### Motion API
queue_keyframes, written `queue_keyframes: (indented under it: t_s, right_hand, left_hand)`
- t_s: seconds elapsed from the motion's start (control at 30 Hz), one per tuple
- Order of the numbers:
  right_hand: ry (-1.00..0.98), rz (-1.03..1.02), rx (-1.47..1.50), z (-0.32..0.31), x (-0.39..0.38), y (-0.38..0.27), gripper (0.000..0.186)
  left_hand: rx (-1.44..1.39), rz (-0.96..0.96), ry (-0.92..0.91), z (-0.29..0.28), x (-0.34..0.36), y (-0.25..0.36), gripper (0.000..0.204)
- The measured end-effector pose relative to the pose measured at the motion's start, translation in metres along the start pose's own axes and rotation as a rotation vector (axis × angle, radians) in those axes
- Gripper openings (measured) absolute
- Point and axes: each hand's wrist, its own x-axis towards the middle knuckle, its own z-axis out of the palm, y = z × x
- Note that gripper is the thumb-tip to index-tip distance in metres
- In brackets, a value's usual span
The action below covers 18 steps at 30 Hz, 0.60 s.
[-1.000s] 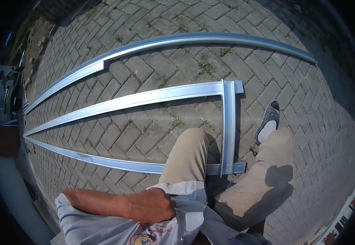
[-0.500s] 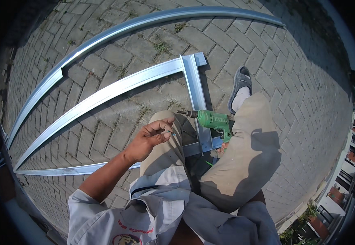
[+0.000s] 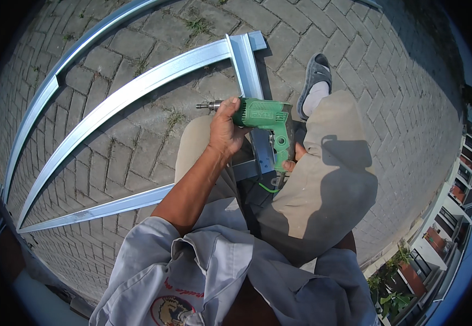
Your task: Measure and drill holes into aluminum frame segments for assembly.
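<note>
A green power drill (image 3: pixel 263 113) lies level above my lap, its metal chuck (image 3: pixel 210 105) pointing left. My left hand (image 3: pixel 227 129) is closed round the front of the drill body, just behind the chuck. At the drill's grip, fingers of my right hand (image 3: pixel 295 160) are wrapped round the handle; the rest of that hand is hidden by my right knee. Beneath the drill, a short metal channel (image 3: pixel 245 68) crosses the end of a long silvery metal channel (image 3: pixel 138 87). Whether the small bluish piece is still in my left hand cannot be seen.
Another metal channel (image 3: pixel 78 54) curves along the far left on the grey paving (image 3: pixel 124 163). A lower metal channel (image 3: pixel 105 208) runs left from beside my knee. A green cord (image 3: pixel 268 188) hangs below the handle. My sandalled foot (image 3: pixel 315 87) stands right of the crosspiece.
My left hand, which pinched a small bluish piece over my knee, has moved up and right onto the drill's front. The view has shifted, and the drill sits higher and further left.
</note>
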Motion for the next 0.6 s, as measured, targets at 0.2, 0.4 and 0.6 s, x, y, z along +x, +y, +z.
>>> queue_keyframes:
  t_s: [0.2,0.4,0.6]
  right_hand:
    - [0.842,0.09,-0.107,-0.213,-0.091,-0.021,0.055]
    - [0.639,-0.34,-0.384,-0.085,-0.125,-0.218,0.072]
    - [0.165,-0.201,0.179,0.033,-0.043,-0.171,0.079]
  left_hand:
    - [0.047,0.018,-0.106,0.014,-0.009,0.012,0.028]
    - [0.061,-0.04,-0.264,0.027,-0.027,0.019,0.028]
    - [0.108,-0.05,-0.457,0.072,-0.041,0.029,0.022]
